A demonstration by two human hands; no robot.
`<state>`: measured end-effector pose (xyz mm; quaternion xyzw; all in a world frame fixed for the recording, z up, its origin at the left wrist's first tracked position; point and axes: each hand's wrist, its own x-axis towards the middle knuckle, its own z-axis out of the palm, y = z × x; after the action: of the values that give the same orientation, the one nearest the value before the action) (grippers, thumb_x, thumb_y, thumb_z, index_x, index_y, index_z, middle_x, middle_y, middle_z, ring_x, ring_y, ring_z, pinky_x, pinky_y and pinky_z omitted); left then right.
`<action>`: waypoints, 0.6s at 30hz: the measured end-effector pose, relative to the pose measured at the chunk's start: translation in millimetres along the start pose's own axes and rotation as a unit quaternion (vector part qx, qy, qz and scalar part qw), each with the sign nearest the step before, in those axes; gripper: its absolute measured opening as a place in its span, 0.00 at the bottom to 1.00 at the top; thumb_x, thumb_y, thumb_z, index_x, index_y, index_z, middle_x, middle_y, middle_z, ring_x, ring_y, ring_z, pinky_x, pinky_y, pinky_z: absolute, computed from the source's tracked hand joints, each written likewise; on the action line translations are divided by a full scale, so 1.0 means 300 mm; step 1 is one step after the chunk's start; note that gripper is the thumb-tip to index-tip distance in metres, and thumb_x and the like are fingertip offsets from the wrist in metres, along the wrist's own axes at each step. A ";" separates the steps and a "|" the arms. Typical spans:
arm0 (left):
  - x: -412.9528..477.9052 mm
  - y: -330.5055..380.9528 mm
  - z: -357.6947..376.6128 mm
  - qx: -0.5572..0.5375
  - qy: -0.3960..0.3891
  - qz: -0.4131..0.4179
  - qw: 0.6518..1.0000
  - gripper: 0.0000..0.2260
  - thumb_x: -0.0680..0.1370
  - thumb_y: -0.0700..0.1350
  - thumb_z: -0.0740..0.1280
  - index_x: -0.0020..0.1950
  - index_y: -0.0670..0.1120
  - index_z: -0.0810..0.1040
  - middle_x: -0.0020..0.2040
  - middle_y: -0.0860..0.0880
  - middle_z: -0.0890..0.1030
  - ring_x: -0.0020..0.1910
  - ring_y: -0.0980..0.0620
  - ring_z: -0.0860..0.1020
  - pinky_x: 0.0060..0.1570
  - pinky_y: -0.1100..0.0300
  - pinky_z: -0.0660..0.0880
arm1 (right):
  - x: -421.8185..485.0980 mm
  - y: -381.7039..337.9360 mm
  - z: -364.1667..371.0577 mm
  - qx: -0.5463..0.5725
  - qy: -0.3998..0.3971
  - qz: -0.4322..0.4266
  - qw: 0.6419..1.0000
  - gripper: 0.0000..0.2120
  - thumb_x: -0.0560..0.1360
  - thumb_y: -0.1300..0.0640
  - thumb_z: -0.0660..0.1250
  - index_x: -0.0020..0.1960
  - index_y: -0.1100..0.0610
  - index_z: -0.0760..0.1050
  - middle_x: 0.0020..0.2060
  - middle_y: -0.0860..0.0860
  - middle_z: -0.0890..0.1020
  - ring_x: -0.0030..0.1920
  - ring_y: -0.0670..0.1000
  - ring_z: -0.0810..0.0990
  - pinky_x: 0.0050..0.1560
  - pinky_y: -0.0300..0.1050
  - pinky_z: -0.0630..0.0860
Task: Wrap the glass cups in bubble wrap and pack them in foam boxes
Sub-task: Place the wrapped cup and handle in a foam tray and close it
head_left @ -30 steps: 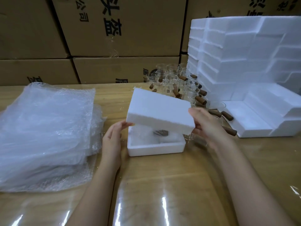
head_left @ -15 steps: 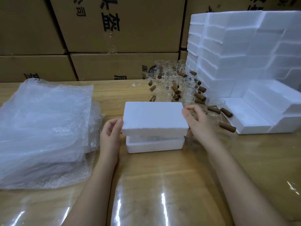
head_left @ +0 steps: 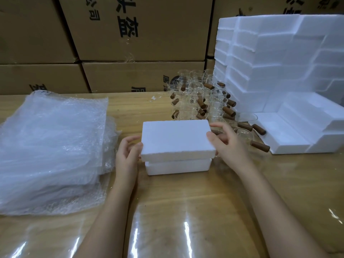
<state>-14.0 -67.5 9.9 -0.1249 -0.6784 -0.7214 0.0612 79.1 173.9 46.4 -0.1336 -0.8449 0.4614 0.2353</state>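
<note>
Both hands are on the foam lid (head_left: 175, 138). Your left hand (head_left: 127, 155) is curled against the lid's left end with the thumb at the near corner. Your right hand (head_left: 226, 144) pinches the right end, thumb on top and fingers behind. Holding both ends looks meant to keep the lid square as it seats.

The lid sits on the foam box (head_left: 178, 166) but overhangs it slightly toward you and to the left, so it's probably not pressed home yet. Whatever is inside the box is hidden, so I can't confirm a wrapped cup.

Unwrapped glass cups (head_left: 201, 101) with brown handles are clustered just behind the box. The bubble wrap stack (head_left: 52, 146) is left of the box, within reach. Stacked spare foam boxes (head_left: 279, 62) are to the right of and behind the box.

The glossy wooden worktop (head_left: 186, 211) under the box shows glare streaks on the near side. Printed cardboard cartons (head_left: 139, 34) form a wall far behind the box. It looks like a storeroom.
</note>
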 end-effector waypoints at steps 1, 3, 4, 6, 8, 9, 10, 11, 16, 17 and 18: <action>-0.001 0.000 0.001 -0.002 0.000 0.001 1.000 0.17 0.69 0.50 0.63 0.56 0.47 0.77 0.36 0.58 0.78 0.34 0.60 0.74 0.37 0.62 0.70 | 0.002 0.008 0.001 -0.007 0.003 0.001 1.000 0.16 0.68 0.34 0.60 0.55 0.33 0.69 0.37 0.42 0.82 0.40 0.41 0.79 0.42 0.46 0.75; -0.006 -0.001 0.003 -0.003 -0.003 0.008 1.000 0.18 0.67 0.53 0.63 0.55 0.50 0.76 0.38 0.51 0.75 0.35 0.57 0.73 0.38 0.60 0.69 | 0.003 0.024 0.004 -0.013 0.017 -0.012 1.000 0.15 0.68 0.35 0.63 0.55 0.33 0.69 0.42 0.41 0.81 0.39 0.41 0.78 0.42 0.46 0.76; -0.009 -0.004 0.005 0.000 -0.007 0.010 1.000 0.19 0.65 0.55 0.63 0.55 0.54 0.75 0.38 0.50 0.74 0.36 0.56 0.72 0.39 0.60 0.69 | 0.003 0.032 0.007 -0.012 0.026 -0.026 0.999 0.13 0.69 0.38 0.65 0.53 0.33 0.70 0.44 0.40 0.79 0.38 0.41 0.77 0.41 0.44 0.75; -0.013 -0.013 0.008 0.009 -0.014 0.011 1.000 0.19 0.64 0.56 0.63 0.54 0.58 0.74 0.36 0.53 0.73 0.36 0.55 0.71 0.40 0.60 0.68 | -0.001 0.042 0.017 0.004 0.048 -0.059 0.997 0.11 0.71 0.47 0.68 0.50 0.35 0.71 0.45 0.40 0.78 0.38 0.39 0.76 0.40 0.38 0.73; -0.014 -0.019 0.009 0.013 -0.015 0.016 1.000 0.18 0.64 0.57 0.63 0.54 0.58 0.74 0.36 0.56 0.74 0.38 0.55 0.72 0.42 0.61 0.69 | -0.008 0.045 0.032 0.021 0.067 -0.088 0.994 0.09 0.72 0.51 0.68 0.46 0.38 0.72 0.45 0.40 0.77 0.40 0.38 0.76 0.39 0.32 0.71; -0.014 -0.020 0.009 0.015 -0.014 0.018 1.000 0.18 0.64 0.57 0.63 0.54 0.58 0.74 0.38 0.55 0.75 0.39 0.55 0.72 0.43 0.61 0.69 | -0.012 0.043 0.040 0.022 0.076 -0.105 0.991 0.08 0.72 0.52 0.67 0.45 0.39 0.73 0.45 0.40 0.77 0.41 0.38 0.76 0.39 0.29 0.71; -0.013 -0.018 0.009 0.019 -0.014 0.018 1.000 0.18 0.65 0.58 0.63 0.53 0.58 0.75 0.41 0.53 0.76 0.42 0.54 0.73 0.44 0.61 0.70 | -0.017 0.042 0.046 0.019 0.082 -0.125 0.989 0.06 0.72 0.53 0.66 0.46 0.42 0.74 0.46 0.41 0.76 0.42 0.38 0.76 0.39 0.27 0.71; -0.013 -0.017 0.010 0.025 -0.013 0.018 0.999 0.18 0.65 0.58 0.63 0.53 0.58 0.75 0.44 0.50 0.77 0.44 0.53 0.74 0.45 0.61 0.71 | -0.023 0.042 0.051 0.012 0.085 -0.144 0.986 0.04 0.73 0.54 0.65 0.47 0.46 0.75 0.47 0.42 0.76 0.43 0.38 0.76 0.39 0.26 0.70; -0.011 -0.010 0.010 0.049 -0.020 0.031 0.998 0.17 0.69 0.54 0.63 0.57 0.59 0.76 0.58 0.53 0.78 0.52 0.60 0.76 0.49 0.66 0.72 | -0.045 0.052 0.062 -0.064 0.102 -0.191 0.974 0.08 0.72 0.56 0.68 0.50 0.57 0.78 0.56 0.46 0.75 0.43 0.40 0.76 0.38 0.32 0.73; -0.009 -0.009 0.009 0.051 -0.027 0.032 0.998 0.16 0.71 0.52 0.63 0.58 0.60 0.76 0.61 0.54 0.77 0.54 0.60 0.76 0.51 0.63 0.72 | -0.048 0.054 0.064 -0.073 0.105 -0.191 0.973 0.07 0.72 0.58 0.70 0.50 0.58 0.79 0.57 0.47 0.75 0.42 0.41 0.77 0.38 0.36 0.75; -0.007 -0.010 0.009 0.049 -0.035 0.031 0.998 0.17 0.72 0.50 0.62 0.59 0.61 0.76 0.62 0.55 0.77 0.56 0.60 0.76 0.54 0.60 0.72 | -0.048 0.055 0.065 -0.077 0.106 -0.190 0.973 0.07 0.72 0.59 0.71 0.50 0.58 0.79 0.58 0.48 0.76 0.42 0.43 0.77 0.38 0.40 0.76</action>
<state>-12.4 -64.8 6.5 -0.1679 -0.7103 -0.6804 0.0662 81.2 162.4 19.5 -0.0361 -0.8580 0.3254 0.3958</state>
